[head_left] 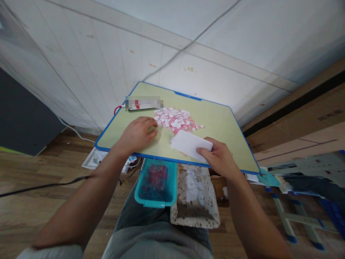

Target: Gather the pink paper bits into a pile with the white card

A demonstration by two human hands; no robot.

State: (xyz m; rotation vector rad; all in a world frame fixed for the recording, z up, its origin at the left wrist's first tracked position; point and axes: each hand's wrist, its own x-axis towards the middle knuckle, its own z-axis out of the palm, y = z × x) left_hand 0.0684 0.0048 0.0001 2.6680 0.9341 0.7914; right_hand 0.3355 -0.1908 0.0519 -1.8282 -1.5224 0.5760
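Observation:
A pile of small pink and white paper-like pieces (174,119) is spread over the yellow-green tabletop (215,122) with its blue rim. My left hand (140,133) is at the pile's left edge, palm down, fingers loosely curved with the thumb apart; nothing shows in it. Between thumb and fingers, my right hand (217,154) grips a flat white rectangular card (190,144), held at a slant over the near side of the table. The card's far left edge is beside a few white pieces just below the pile, and whether it touches the tabletop is unclear.
At the back left of the table lies a phone-like device (144,109), partly blurred out. Below the near edge are a teal plastic bin (157,204) with reddish contents and a speckled foam tray (195,221) holding pale pieces. Cardboard (296,115) leans at the right.

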